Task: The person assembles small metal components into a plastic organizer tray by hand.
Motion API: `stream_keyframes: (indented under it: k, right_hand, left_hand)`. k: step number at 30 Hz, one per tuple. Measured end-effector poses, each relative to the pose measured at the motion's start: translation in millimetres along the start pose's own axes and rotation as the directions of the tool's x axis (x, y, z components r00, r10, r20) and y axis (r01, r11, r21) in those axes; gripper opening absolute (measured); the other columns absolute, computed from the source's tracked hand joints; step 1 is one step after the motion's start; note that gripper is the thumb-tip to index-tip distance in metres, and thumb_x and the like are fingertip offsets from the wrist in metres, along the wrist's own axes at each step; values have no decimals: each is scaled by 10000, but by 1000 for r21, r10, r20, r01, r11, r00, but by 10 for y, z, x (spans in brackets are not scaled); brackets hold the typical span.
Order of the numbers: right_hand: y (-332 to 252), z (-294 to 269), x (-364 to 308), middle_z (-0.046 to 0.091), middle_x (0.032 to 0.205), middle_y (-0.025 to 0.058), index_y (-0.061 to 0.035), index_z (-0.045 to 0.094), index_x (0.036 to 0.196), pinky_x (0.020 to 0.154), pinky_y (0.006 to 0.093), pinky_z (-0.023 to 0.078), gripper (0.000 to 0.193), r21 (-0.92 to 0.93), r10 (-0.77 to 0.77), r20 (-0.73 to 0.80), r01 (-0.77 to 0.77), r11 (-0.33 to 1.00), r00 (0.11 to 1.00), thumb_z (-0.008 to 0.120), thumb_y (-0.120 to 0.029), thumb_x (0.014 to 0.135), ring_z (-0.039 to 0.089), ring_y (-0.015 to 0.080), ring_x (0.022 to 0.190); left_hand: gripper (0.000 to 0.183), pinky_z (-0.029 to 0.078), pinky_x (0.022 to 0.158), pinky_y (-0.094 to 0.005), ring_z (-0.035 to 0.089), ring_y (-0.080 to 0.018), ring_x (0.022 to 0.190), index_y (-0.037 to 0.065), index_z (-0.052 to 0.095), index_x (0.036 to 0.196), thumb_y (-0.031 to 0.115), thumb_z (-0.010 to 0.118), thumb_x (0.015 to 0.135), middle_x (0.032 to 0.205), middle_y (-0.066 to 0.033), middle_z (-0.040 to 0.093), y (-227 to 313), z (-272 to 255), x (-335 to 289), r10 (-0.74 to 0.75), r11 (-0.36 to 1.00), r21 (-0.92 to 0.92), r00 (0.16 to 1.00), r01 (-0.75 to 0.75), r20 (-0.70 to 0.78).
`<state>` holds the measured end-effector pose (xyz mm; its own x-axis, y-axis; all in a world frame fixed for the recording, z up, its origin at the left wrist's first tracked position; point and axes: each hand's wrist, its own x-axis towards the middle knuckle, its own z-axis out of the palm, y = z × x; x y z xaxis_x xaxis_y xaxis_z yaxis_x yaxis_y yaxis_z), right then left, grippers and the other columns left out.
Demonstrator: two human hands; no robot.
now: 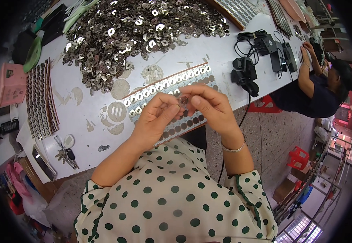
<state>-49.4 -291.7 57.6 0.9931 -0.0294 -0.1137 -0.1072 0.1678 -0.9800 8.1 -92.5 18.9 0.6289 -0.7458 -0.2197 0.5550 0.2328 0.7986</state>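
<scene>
My left hand [155, 117] and my right hand [212, 107] meet above a slotted board [143, 88] near the table's front edge. Both are closed, thumbs against fingers. Between the fingertips glints a small shiny metal piece [183, 99], mostly hidden, likely one of the flat pieces lying around. Rows of round metal discs with a hole [158, 87] fill the board's far side. Its near rows hold darker round shapes [178, 129]. Beyond the board spreads a large heap of loose metal washers [119, 44].
Filled boards [38, 101] and a pink box [13, 83] stand at left, above keys [66, 154] and a phone [43, 162]. Black cabled devices [244, 75] lie right of the board. A co-worker [321, 87] sits at far right, near a red stool [298, 158].
</scene>
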Motion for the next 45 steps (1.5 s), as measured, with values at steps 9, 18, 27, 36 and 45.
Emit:
stream_keyframes:
  k: [9,18,27,36,45]
  right_hand:
    - [96,-319,80,706,926,32,29,703,1098,720,200,514,162,-216,95,-214,-142,966,972,713,-1,939,624,64,792]
    - [226,-525,264,657,758,-19,-16,729,1029,557,214,476,113,-573,75,-168,-160,804,983,726,-22,916,568,32,671]
    - [191,-511,333,615,731,-16,-14,710,1009,517,224,452,134,-622,48,-119,-112,775,992,748,-10,881,538,38,625]
    - [219,-499,284,609,760,-3,-5,687,975,562,235,455,142,-648,29,-155,-124,752,987,771,-10,861,549,51,651]
    - [43,-523,624,683,919,172,-30,689,1042,762,438,531,170,-881,-276,26,152,447,961,685,-75,878,653,366,877]
  left_hand:
    - [230,485,984,-338,626,-194,1112,60,579,1225,121,635,1010,1215,-93,655,-73,108,121,279,642,744,960,-184,-4]
    - [487,416,1050,-407,520,-258,1312,68,607,1328,288,721,909,1452,-92,546,-173,144,151,280,-229,923,888,-308,366]
    - [537,410,1059,-400,522,-266,1306,58,627,1290,391,729,882,1485,-96,531,-190,161,152,259,-281,909,888,-308,381]
    - [534,415,1068,-396,529,-269,1301,52,633,1282,396,726,884,1486,-102,536,-201,152,155,280,-295,902,874,-316,397]
    - [533,417,1068,-405,530,-277,1288,46,634,1274,377,737,868,1448,-99,558,-184,154,78,267,-289,903,879,-319,396]
